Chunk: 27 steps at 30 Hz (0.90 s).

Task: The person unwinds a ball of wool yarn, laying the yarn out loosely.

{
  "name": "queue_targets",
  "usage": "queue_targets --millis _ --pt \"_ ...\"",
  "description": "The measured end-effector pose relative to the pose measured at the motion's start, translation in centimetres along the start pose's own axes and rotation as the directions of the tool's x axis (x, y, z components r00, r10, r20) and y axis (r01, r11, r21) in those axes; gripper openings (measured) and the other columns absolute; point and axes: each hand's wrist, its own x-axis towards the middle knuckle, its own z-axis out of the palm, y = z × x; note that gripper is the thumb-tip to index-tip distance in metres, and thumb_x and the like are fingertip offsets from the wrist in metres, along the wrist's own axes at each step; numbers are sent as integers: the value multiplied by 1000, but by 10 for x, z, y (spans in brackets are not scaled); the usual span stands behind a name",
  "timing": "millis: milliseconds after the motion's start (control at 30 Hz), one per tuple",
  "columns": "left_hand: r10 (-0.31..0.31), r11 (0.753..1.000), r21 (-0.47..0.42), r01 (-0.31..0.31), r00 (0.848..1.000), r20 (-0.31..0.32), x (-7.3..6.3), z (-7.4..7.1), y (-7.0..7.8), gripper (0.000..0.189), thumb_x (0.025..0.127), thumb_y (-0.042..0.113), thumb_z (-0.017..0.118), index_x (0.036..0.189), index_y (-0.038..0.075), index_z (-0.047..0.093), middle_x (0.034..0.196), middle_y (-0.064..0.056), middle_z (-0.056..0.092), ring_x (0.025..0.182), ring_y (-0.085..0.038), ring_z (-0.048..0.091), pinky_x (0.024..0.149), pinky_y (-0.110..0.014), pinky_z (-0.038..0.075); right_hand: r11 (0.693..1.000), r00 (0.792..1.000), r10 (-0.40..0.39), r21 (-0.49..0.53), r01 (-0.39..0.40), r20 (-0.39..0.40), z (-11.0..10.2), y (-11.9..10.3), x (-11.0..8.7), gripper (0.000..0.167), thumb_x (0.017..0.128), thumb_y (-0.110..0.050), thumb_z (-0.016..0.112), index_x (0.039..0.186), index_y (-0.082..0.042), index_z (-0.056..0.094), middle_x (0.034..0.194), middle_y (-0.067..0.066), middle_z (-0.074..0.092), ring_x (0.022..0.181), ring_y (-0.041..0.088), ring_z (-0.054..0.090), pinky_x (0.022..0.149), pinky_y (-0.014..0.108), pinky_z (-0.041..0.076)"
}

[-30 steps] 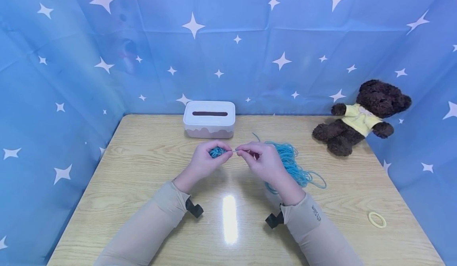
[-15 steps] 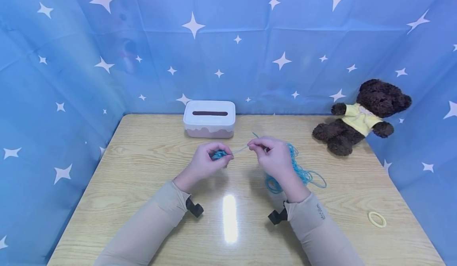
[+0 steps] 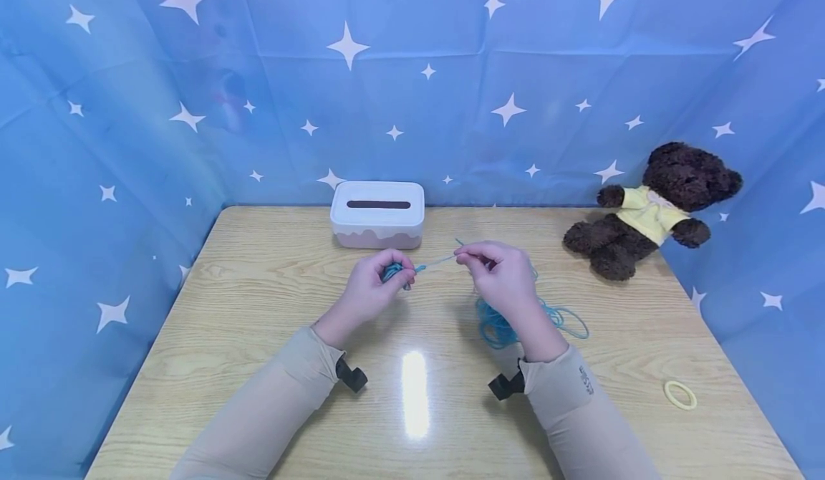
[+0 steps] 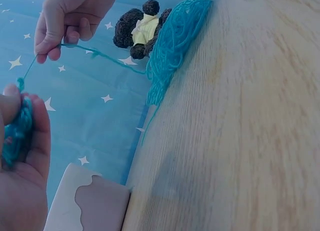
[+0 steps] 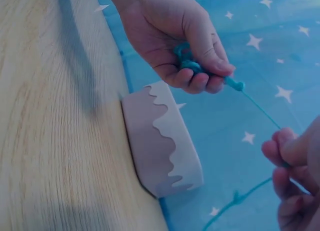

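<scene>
My left hand (image 3: 367,290) grips a small wad of blue-green yarn (image 5: 189,63), partly hidden by the curled fingers. Out of its thumb side pokes a short loop or knot (image 5: 235,84), from which a thin taut strand (image 3: 441,260) crosses to my right hand (image 3: 505,283). There the thumb and forefinger pinch the strand. In the left wrist view more yarn trails from the right hand to a loose yarn pile (image 4: 175,46) on the table. The head view shows that pile partly covered by the right hand and forearm.
Behind the left hand stands a white and mauve tissue box (image 3: 377,215). A dark brown teddy bear (image 3: 651,211) in a yellow shirt leans at the back right. One pale yellow ring (image 3: 680,395) lies on the wooden table (image 3: 258,265), with starry blue cloth (image 3: 412,100) around.
My right hand has moved right, away from the left, and the strand between them has lengthened. The left hand has stayed nearly in place, and a knot or loop now shows at its fingertips.
</scene>
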Motion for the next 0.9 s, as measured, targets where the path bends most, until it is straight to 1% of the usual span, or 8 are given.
queue_targets --millis 100,167,267,367,467,533,733,900 --pt "-4 1000 -13 4 1000 2 1 0 -1 3 104 4 73 103 3 69 93 -17 76 84 -10 72 78 -22 60 1000 997 15 7 -15 78 -1 -2 0 8 100 -16 82 106 -14 88 97 5 85 65 11 61 57 22 49" --pt "-4 1000 -16 4 1000 0 1 0 -1 6 102 4 75 107 3 70 96 -18 77 85 -10 72 81 -23 61 1000 992 23 8 -24 126 0 -3 0 10 101 -18 81 108 -15 87 97 4 84 66 12 60 57 24 50" --pt "1 1000 4 -1 1000 -2 2 0 -1 17 99 4 79 115 3 73 103 -17 79 87 -10 73 82 -23 62 1000 987 30 3 -31 158 1 -4 0 11 102 -20 80 110 -16 87 94 3 82 67 12 60 57 25 50" --pt "3 999 49 -3 1000 -5 2 0 -1 23 97 6 82 119 7 77 113 -13 82 96 -11 76 88 -22 62 1000 988 24 5 -25 156 2 -5 -1 12 103 -20 80 111 -16 87 91 2 81 66 12 60 57 25 50" --pt "-4 997 81 4 1000 0 2 0 -1 19 98 9 81 117 10 79 118 -9 83 105 -13 76 93 -21 60 1000 988 16 6 -18 153 2 -6 -1 12 103 -19 79 111 -16 87 88 1 80 65 12 59 56 25 49" --pt "-10 996 90 9 1000 10 2 0 -2 18 99 9 81 116 11 80 119 -7 83 107 -15 76 94 -22 60 1000 989 15 14 -18 148 2 -7 -1 12 104 -19 79 112 -15 86 87 1 79 65 12 58 56 25 49" --pt "-34 992 126 30 999 29 1 0 -1 17 96 17 85 113 17 82 113 -2 84 102 -14 73 89 -25 58 999 992 8 40 -13 124 2 -8 -2 11 103 -17 79 111 -14 86 87 2 80 64 11 57 55 24 48" --pt "-53 989 138 48 998 29 1 0 1 12 97 23 85 107 18 81 102 -1 82 92 -14 70 80 -26 56 999 991 -9 53 2 137 4 -7 -2 10 103 -18 79 110 -16 86 87 0 80 62 12 57 53 25 47"
